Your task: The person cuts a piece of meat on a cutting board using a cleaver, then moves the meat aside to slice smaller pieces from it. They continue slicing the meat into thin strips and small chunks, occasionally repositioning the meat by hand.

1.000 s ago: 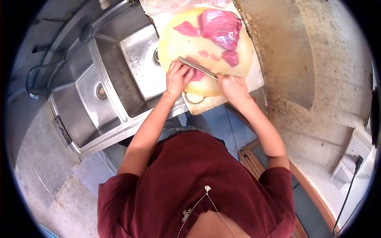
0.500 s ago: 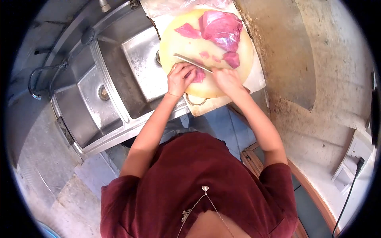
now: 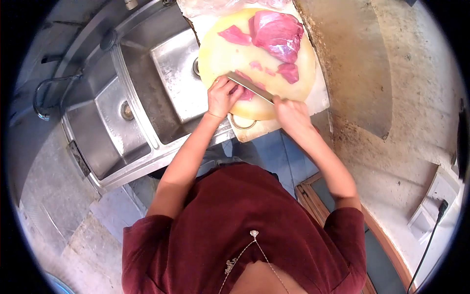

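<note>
My right hand is closed round the handle of a knife, its blade slanting up and left across a small piece of raw meat. Curled fingers of my left hand press on that piece just left of the blade; part of the meat is hidden under them. Both lie over a round yellowish cutting board with a metal ring handle. Farther up the board sit a large chunk of red meat, a flat piece to its left, and a smaller lump below it.
Left of the board is a double steel sink with a tap at its far left. A stained wall rises close on the right. Clear plastic lies behind the board. A black plug sits in a socket at lower right.
My right hand has drawn the knife back, toward me and to the right, so its tip is now nearer my left fingers. My left hand stays on the meat.
</note>
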`<state>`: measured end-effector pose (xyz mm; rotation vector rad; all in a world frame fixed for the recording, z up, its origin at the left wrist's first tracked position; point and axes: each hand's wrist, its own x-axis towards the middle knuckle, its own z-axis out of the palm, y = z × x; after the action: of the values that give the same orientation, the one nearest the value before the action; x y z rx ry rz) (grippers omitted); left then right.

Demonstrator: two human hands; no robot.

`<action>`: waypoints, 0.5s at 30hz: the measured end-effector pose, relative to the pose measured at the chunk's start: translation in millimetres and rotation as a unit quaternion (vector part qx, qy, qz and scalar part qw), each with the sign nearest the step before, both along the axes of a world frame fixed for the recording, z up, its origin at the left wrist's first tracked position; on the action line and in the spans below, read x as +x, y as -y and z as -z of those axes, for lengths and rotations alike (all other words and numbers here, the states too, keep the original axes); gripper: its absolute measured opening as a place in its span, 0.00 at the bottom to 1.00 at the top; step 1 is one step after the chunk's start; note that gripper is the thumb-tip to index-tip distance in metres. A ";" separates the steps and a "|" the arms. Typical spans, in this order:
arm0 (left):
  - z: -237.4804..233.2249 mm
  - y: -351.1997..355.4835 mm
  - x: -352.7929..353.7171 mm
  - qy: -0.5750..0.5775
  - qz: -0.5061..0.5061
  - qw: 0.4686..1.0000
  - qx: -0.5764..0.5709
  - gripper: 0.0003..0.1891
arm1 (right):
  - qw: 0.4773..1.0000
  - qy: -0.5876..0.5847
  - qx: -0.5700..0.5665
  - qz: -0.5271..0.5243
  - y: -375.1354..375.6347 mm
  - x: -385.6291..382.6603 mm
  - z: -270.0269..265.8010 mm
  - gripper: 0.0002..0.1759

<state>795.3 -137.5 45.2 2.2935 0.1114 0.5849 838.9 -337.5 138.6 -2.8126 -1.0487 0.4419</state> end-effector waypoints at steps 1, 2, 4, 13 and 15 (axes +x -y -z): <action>0.5 0.9 -0.4 -0.005 -0.001 1.000 -0.011 0.06 | 1.000 -0.013 -0.001 0.001 -14.5 4.6 5.4 0.07; 0.3 0.9 -1.2 -0.008 -0.001 1.000 -0.024 0.06 | 1.000 -0.026 -0.003 0.003 -33.5 10.5 12.0 0.07; -4.5 3.4 1.5 -0.004 0.002 1.000 -0.030 0.07 | 0.998 0.020 0.036 -0.036 -57.5 23.9 29.3 0.08; -11.0 5.5 -1.3 -0.002 -0.021 1.000 0.006 0.10 | 0.999 0.005 -0.002 0.037 -9.9 21.2 3.0 0.08; -7.5 7.6 -3.4 -0.002 -0.001 1.000 0.010 0.09 | 1.000 0.015 -0.015 0.014 -11.2 9.2 -2.8 0.08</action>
<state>791.9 -145.0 52.7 2.3140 0.1095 0.5847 848.1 -326.3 141.4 -2.8653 -1.0158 0.4181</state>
